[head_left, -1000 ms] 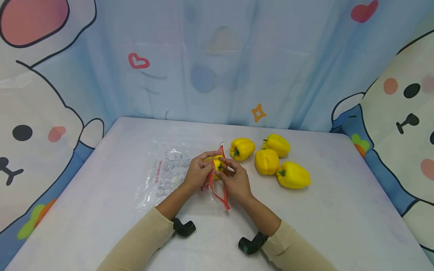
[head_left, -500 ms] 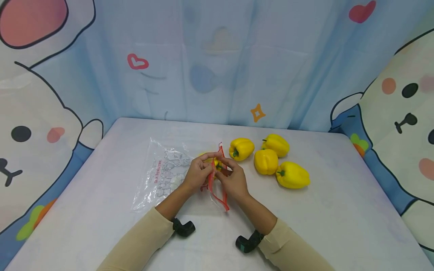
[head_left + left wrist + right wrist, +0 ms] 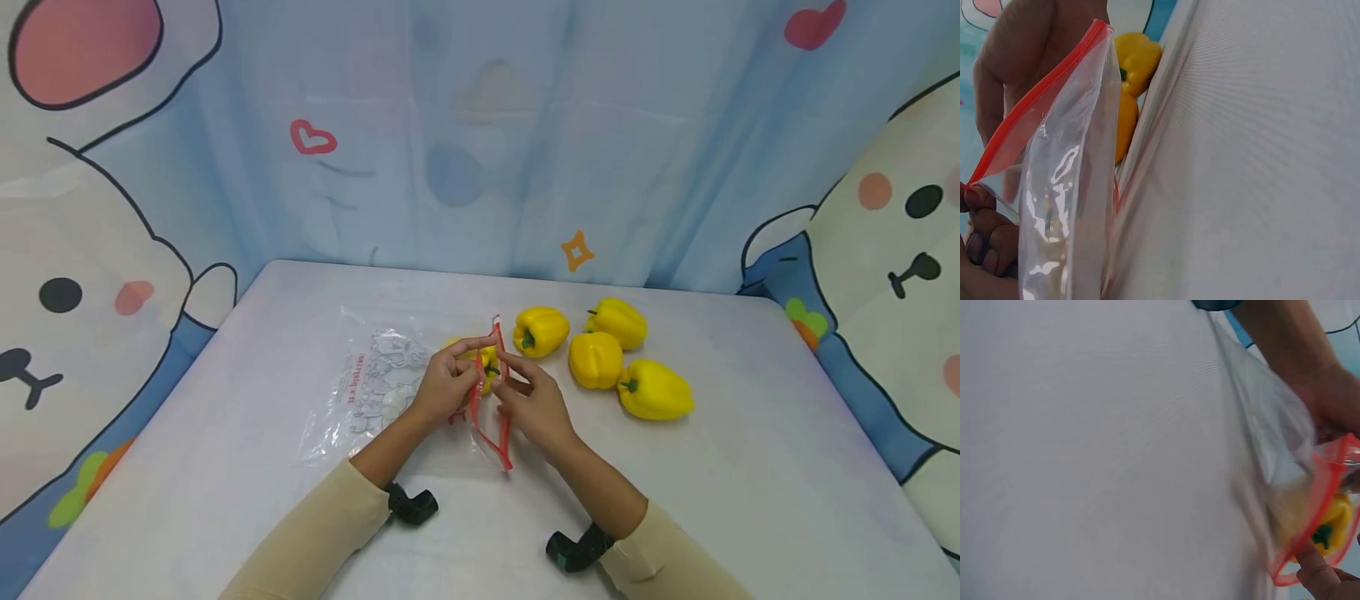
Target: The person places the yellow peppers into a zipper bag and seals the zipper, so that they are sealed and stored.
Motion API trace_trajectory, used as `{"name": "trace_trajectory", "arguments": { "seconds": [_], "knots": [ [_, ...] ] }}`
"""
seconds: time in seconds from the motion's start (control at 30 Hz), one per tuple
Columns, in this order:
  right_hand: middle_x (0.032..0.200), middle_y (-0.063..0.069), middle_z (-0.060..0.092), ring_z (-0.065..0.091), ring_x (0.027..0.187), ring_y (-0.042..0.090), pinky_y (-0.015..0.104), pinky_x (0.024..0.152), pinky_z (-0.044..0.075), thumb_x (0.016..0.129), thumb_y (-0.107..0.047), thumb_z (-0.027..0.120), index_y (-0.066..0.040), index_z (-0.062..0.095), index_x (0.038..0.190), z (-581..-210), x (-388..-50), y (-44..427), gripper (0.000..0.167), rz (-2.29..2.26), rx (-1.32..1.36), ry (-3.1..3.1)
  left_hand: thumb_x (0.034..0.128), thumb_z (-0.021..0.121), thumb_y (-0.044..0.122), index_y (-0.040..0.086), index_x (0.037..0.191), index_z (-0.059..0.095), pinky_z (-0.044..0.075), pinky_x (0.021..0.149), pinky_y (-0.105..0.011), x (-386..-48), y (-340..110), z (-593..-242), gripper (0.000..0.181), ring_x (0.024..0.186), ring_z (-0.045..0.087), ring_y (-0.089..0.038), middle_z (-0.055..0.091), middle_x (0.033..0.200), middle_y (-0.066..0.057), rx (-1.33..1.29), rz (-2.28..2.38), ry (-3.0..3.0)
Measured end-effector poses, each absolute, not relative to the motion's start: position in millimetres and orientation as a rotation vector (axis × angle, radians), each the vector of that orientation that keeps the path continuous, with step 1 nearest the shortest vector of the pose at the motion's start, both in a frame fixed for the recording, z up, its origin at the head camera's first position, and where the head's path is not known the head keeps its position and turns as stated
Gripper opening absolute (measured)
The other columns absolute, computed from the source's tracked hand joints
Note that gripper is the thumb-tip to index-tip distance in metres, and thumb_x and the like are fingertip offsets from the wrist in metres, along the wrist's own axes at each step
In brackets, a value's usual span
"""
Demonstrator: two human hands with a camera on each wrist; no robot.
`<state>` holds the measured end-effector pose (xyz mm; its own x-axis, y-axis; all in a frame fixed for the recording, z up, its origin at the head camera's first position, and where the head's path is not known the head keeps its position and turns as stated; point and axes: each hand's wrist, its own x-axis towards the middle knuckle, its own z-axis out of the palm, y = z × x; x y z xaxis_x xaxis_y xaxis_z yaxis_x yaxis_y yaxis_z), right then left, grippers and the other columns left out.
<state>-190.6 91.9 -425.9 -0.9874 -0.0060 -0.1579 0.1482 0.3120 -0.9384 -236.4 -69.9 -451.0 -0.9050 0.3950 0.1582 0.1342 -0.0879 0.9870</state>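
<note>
A clear zip-lock bag (image 3: 390, 371) with red edging and a printed design lies on the table, its mouth turned to the right and held apart. My left hand (image 3: 448, 383) pinches one red edge (image 3: 1035, 100) of that mouth. On the other side, my right hand (image 3: 534, 408) holds the opposite edge with curled fingers (image 3: 1313, 569); their exact grip is partly hidden. A yellow bell pepper (image 3: 1336, 520) with a green stem sits just inside the mouth, between both hands. In the head view the hands hide much of this pepper.
Several more yellow bell peppers lie on the white table (image 3: 750, 433) right of the bag; the nearest to the bag is one bell pepper (image 3: 541, 332), the rightmost another bell pepper (image 3: 656, 390). A patterned blue curtain (image 3: 480, 167) hangs behind the table.
Both hands stay at the bag's mouth, and the bell pepper remains inside. The right forearm has shifted slightly outward to the right, and the head view has moved a little.
</note>
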Motion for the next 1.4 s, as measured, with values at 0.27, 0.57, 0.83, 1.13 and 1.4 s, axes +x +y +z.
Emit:
{"name": "trace_trajectory", "arguments": {
  "seconds": [0.27,0.57,0.83,1.13,1.4],
  "knots": [
    [0.138,0.01,0.057,0.062,0.119,0.033,0.033,0.08,0.06,0.097,-0.022,0.06,-0.014,0.055,0.136,-402.0,-162.4,136.0,0.04,-1.734,-0.165,2.461,0.0909,0.044,-0.004,-0.003,0.139,0.049,0.032,0.04,-0.017,-222.1,-70.3,-428.3,0.049,0.037,0.035,-0.007,0.047,0.053,0.003,0.566,2.082,2.012],
    [0.099,-0.002,0.073,0.068,0.087,0.005,0.021,0.071,0.058,0.099,-0.022,0.056,0.003,0.063,0.119,-393.8,-153.3,214.2,0.032,-1.817,-0.201,2.804,0.0925,0.045,-0.002,0.004,0.141,0.05,0.03,0.038,-0.018,-232.1,-70.2,-449.7,0.049,0.036,0.033,-0.008,0.042,0.051,0.006,0.531,2.062,2.042],
    [0.09,-0.004,0.067,0.061,0.081,0.01,0.014,0.067,0.055,0.094,-0.023,0.064,-0.007,0.067,0.114,-421.1,-160.1,274.8,0.026,-2.468,0.346,2.349,0.0897,0.046,-0.002,0.009,0.136,0.056,0.029,0.038,-0.019,-233.4,-70.5,-453.7,0.048,0.036,0.03,-0.01,0.042,0.051,0.007,0.569,2.084,2.055],
    [0.093,-0.015,0.065,0.051,0.081,0.008,0.01,0.061,0.045,0.094,-0.018,0.064,-0.011,0.072,0.113,-438.8,-169.4,300.1,0.022,-2.259,0.785,2.603,0.0897,0.045,-0.003,0.009,0.135,0.057,0.027,0.037,-0.019,-233.8,-69.6,-454.6,0.049,0.035,0.029,-0.009,0.041,0.049,0.007,0.582,2.104,2.038],
    [0.145,-0.012,0.052,0.041,0.135,0.0,0.002,0.1,0.036,0.095,-0.018,0.064,-0.007,0.06,0.133,-466.9,-172.2,318.2,0.04,-1.858,0.186,2.882,0.0899,0.045,-0.003,0.006,0.136,0.056,0.027,0.037,-0.019,-233.7,-66.5,-453.3,0.048,0.035,0.03,-0.008,0.043,0.05,0.007,0.619,2.101,2.061]
  ]
}}
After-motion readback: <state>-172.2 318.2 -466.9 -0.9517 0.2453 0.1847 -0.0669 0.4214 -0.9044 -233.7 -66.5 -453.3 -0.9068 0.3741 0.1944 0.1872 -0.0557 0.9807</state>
